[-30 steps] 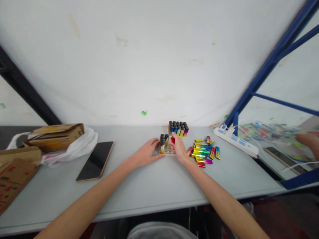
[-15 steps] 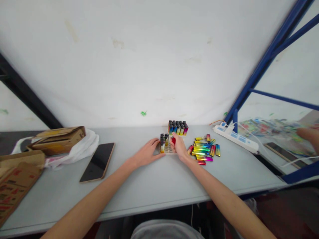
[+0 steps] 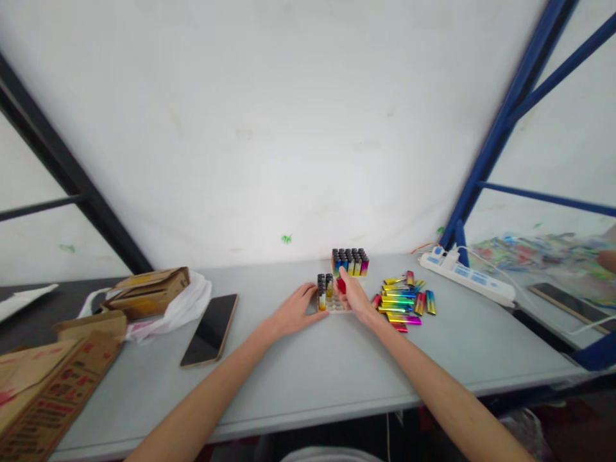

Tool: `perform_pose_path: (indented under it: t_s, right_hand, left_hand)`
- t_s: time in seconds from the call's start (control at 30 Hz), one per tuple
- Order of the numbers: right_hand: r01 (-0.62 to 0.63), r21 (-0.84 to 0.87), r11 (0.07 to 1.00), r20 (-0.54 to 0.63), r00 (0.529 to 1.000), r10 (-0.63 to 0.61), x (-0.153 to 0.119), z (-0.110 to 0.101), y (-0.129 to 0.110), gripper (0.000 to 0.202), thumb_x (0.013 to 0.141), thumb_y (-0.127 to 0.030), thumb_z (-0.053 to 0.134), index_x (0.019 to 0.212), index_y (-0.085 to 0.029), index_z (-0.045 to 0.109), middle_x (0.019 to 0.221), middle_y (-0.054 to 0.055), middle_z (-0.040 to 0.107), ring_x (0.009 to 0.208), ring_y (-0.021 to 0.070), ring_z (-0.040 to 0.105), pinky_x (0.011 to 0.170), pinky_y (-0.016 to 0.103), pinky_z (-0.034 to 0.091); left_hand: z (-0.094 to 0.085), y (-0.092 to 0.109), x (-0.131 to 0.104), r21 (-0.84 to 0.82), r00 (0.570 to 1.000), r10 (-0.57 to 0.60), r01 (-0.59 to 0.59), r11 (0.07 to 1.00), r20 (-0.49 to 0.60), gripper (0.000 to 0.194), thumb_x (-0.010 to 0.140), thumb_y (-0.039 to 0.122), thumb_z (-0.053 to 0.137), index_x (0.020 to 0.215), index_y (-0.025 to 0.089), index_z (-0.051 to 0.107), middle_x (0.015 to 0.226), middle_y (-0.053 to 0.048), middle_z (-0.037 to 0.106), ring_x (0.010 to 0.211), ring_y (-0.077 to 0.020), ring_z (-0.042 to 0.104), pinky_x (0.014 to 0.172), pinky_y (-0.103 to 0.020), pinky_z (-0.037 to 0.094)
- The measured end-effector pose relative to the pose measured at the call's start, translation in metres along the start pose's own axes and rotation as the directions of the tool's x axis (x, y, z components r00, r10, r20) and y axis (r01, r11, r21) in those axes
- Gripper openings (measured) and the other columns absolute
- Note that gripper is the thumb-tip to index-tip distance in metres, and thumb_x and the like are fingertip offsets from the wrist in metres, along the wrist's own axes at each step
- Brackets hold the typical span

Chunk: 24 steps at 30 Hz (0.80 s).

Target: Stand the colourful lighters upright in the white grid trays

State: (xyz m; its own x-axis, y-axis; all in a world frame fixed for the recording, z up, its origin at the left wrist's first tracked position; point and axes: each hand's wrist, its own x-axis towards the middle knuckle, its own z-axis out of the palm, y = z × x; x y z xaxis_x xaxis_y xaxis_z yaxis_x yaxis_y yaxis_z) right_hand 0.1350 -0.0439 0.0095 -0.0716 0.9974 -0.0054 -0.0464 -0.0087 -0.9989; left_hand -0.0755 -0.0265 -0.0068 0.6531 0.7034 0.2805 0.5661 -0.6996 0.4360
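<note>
My left hand rests at the left end of a pale tray with holes, thumb and fingers apart around upright black-topped lighters. A red lighter is held in my right hand over the tray. Behind it stands a block of multicoloured lighters in rows. To the right of my right hand lies a loose pile of shiny coloured lighters.
A phone lies on the grey table. Left are an opened cardboard box, a smaller carton and a white bag. A power strip sits right, beside a blue frame.
The camera view has tilted and shifted, so everything appears lower and mostly further right. Both hands keep nearly the same places at the tray, the red lighter still in my right hand.
</note>
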Motion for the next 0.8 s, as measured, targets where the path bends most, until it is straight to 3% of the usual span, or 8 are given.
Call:
perform_pose_path:
  t_s: [0.1, 0.23, 0.33, 0.47, 0.63, 0.7, 0.8]
  right_hand:
    - [-0.029, 0.028, 0.999, -0.006, 1.0, 0.029, 0.002, 0.0, 0.0, 0.074, 0.079, -0.094, 0.046, 0.07, -0.022, 0.056, 0.047, -0.009, 0.028, 0.042, 0.0088, 0.018, 0.042, 0.025, 0.013]
    - [0.036, 0.078, 0.996, 0.056, 0.998, -0.041, 0.002, -0.001, 0.0, 0.074, 0.078, -0.095, 0.047, 0.071, -0.022, 0.057, 0.05, -0.008, 0.032, 0.042, 0.0093, 0.022, 0.042, 0.025, 0.018]
    - [0.165, 0.067, 0.984, 0.133, 0.976, -0.173, -0.002, -0.007, -0.006, 0.068, 0.081, -0.09, 0.053, 0.081, -0.022, 0.062, 0.058, -0.005, 0.041, 0.048, 0.0117, 0.034, 0.044, 0.026, 0.031]
    - [0.311, -0.099, 0.945, 0.216, 0.934, -0.284, -0.011, -0.018, -0.016, 0.051, 0.09, -0.073, 0.061, 0.099, -0.023, 0.065, 0.074, -0.002, 0.054, 0.065, 0.0155, 0.054, 0.06, 0.028, 0.051]
    - [0.528, -0.375, 0.762, 0.154, 0.846, -0.51, -0.012, -0.03, -0.022, 0.033, 0.093, -0.052, 0.069, 0.101, -0.02, 0.072, 0.1, 0.006, 0.066, 0.093, 0.0207, 0.063, 0.084, 0.033, 0.053]
    - [0.566, -0.48, 0.67, 0.148, 0.805, -0.574, -0.011, -0.033, -0.022, 0.028, 0.093, -0.048, 0.071, 0.098, -0.021, 0.073, 0.091, 0.005, 0.065, 0.086, 0.0209, 0.061, 0.083, 0.034, 0.051]
    - [0.555, -0.541, 0.632, 0.191, 0.813, -0.55, -0.01, -0.034, -0.021, 0.027, 0.098, -0.047, 0.066, 0.1, -0.021, 0.071, 0.077, 0.002, 0.067, 0.071, 0.0202, 0.06, 0.076, 0.032, 0.048]
  left_hand:
    - [0.001, 0.0, 0.0, 0.009, 1.0, -0.004, 0.004, 1.0, -0.004, 0.073, 0.095, 0.061, 0.065, 0.149, 0.015, 0.049, 0.154, -0.02, 0.052, 0.144, -0.035, 0.051, 0.125, -0.052, 0.039]
    - [0.001, 0.0, 0.001, 0.011, 1.0, 0.008, -0.008, 1.0, -0.009, 0.072, 0.094, 0.061, 0.065, 0.149, 0.017, 0.05, 0.152, -0.019, 0.054, 0.142, -0.0352, 0.052, 0.123, -0.053, 0.041]
    - [0.0, 0.0, 0.001, 0.005, 1.0, 0.008, -0.008, 1.0, -0.009, 0.069, 0.094, 0.059, 0.067, 0.147, 0.018, 0.053, 0.151, -0.018, 0.054, 0.141, -0.0347, 0.053, 0.123, -0.052, 0.041]
    - [-0.002, 0.0, 0.001, -0.015, 1.0, 0.022, -0.022, 1.0, -0.014, 0.068, 0.094, 0.059, 0.066, 0.146, 0.018, 0.053, 0.151, -0.018, 0.054, 0.141, -0.0343, 0.053, 0.123, -0.053, 0.04]
    - [-0.002, 0.0, 0.002, -0.023, 0.999, 0.039, -0.04, 0.999, -0.022, 0.067, 0.095, 0.059, 0.065, 0.146, 0.018, 0.052, 0.149, -0.018, 0.055, 0.139, -0.034, 0.054, 0.122, -0.053, 0.041]
    - [-0.001, 0.0, 0.003, -0.017, 0.999, 0.034, -0.035, 0.999, -0.019, 0.067, 0.095, 0.06, 0.065, 0.146, 0.018, 0.052, 0.149, -0.018, 0.055, 0.139, -0.0343, 0.054, 0.122, -0.053, 0.041]
    - [-0.001, 0.0, 0.003, 0.001, 1.0, 0.022, -0.022, 1.0, -0.015, 0.068, 0.095, 0.06, 0.065, 0.145, 0.017, 0.053, 0.149, -0.018, 0.055, 0.14, -0.0345, 0.054, 0.123, -0.052, 0.041]
